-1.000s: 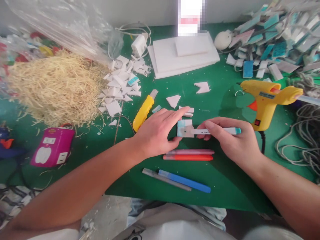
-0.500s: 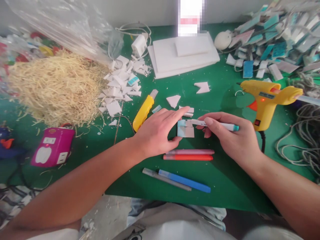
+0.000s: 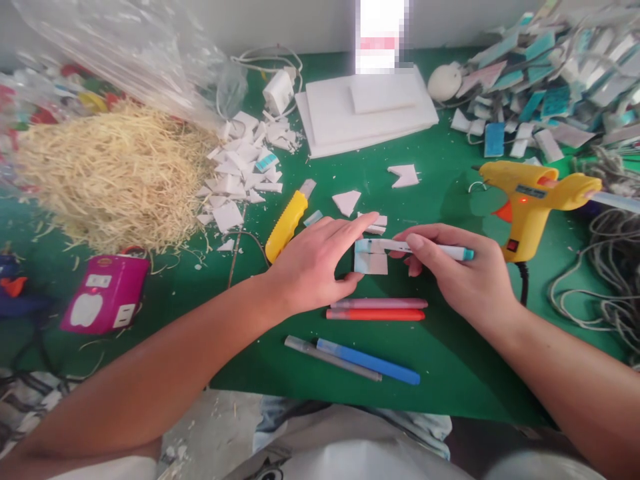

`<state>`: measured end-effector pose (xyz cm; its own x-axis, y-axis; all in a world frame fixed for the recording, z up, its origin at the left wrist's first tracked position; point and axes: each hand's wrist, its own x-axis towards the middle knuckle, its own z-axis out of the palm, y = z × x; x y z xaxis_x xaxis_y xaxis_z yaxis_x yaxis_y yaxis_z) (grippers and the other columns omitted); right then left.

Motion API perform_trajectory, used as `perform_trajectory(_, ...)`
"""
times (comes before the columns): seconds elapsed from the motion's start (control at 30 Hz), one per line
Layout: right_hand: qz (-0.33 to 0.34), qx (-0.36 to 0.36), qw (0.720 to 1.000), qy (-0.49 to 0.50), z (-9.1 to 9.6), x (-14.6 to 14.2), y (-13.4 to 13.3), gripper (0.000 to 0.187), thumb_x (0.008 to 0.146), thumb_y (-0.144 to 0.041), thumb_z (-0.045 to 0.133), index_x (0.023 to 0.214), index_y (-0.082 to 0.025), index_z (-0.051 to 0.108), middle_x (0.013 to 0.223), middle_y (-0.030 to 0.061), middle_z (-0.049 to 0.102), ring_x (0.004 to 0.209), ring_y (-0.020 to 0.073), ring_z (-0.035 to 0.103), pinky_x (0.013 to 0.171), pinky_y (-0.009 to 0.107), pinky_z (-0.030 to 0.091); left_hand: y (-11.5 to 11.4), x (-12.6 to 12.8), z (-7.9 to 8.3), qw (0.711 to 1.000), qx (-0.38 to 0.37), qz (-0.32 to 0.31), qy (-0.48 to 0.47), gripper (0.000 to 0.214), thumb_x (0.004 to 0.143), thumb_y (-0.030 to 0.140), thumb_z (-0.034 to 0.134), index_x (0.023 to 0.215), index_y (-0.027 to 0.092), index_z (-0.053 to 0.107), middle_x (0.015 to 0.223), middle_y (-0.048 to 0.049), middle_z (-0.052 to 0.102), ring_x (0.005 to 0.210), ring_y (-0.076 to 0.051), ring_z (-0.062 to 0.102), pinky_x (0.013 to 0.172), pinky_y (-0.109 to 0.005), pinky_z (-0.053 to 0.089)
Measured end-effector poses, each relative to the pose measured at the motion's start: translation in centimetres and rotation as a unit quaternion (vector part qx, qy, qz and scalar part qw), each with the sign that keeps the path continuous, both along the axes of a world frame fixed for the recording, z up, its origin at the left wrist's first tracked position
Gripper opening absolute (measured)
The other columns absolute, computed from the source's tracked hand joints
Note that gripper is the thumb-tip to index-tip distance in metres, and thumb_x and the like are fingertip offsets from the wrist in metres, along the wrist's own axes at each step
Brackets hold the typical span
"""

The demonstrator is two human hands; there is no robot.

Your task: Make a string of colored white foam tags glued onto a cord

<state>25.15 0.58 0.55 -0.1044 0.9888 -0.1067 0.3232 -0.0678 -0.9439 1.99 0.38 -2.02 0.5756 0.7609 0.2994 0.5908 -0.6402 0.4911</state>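
Holding a marker [image 3: 453,251] in the right hand [image 3: 470,280] against a small white-and-blue piece [image 3: 374,264].
Probably kept still by the left hand [image 3: 315,267], spread wide alongside.

Head view: looks forward, down over tabletop [image 3: 465,377].

On the tabletop [image 3: 465,373], at left, straw heap [image 3: 115,173], with scraps [image 3: 233,172] just right of it and socket box [image 3: 105,295] in front. In the middle, small panel [image 3: 373,264] between left hand [image 3: 313,267] and right hand [image 3: 465,270], under marker [image 3: 453,252]; pens [image 3: 376,314] in front, board stack [image 3: 330,117] behind. At right, glue gun [image 3: 527,227], with cord bundle [image 3: 607,260] beyond.
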Motion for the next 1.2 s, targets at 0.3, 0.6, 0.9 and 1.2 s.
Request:
perform_trajectory(0.3,0.002,-0.002,1.0,-0.007,0.06,-0.01,0.11,0.036,0.085,-0.059,0.079,0.08,-0.023,0.079,0.062,0.0013,0.071,0.054,0.0152,0.062,0.052,0.028,0.054,-0.02,-0.03,-0.01,1.0,-0.005,0.003,0.004,0.066,0.09,0.016,0.062,0.153,0.016,0.042,0.126,-0.0111,0.073,0.116,-0.026,0.068,0.099,-0.041,0.057)
perform_trajectory(0.6,-0.007,-0.015,1.0,-0.008,0.31,0.0,0.05,0.027,0.085,-0.048,0.079,0.076,-0.023,0.079,0.057,-0.0007,0.066,0.053,0.0149,0.063,0.053,0.027,0.054,0.05,-0.02,-0.06,1.0,0.0,0.002,0.009,0.065,0.09,0.016,0.062,0.152,0.015,0.043,0.124,-0.0105,0.073,0.113,-0.025,0.069,0.098,-0.039,0.058)
perform_trajectory(0.9,0.013,-0.017,1.0,-0.015,0.15,0.13,-0.06,0.03,0.087,-0.049,0.076,0.071,-0.024,0.076,0.056,0.0002,0.067,0.052,0.0159,0.064,0.051,0.028,0.054,-0.03,-0.15,-0.21,1.0,0.013,0.0,0.005,0.063,0.09,0.016,0.062,0.151,0.01,0.044,0.12,-0.0114,0.074,0.109,-0.024,0.069,0.095,-0.038,0.059)
perform_trajectory(1.2,-0.008,-0.011,1.0,-0.013,0.2,0.16,-0.03,0.026,0.087,-0.045,0.076,0.072,-0.024,0.078,0.056,0.0,0.068,0.053,0.0157,0.065,0.052,0.027,0.055,0.04,-0.05,-0.11,1.0,0.014,-0.001,0.008,0.063,0.09,0.016,0.063,0.15,0.011,0.044,0.122,-0.0112,0.074,0.11,-0.024,0.069,0.097,-0.038,0.058)
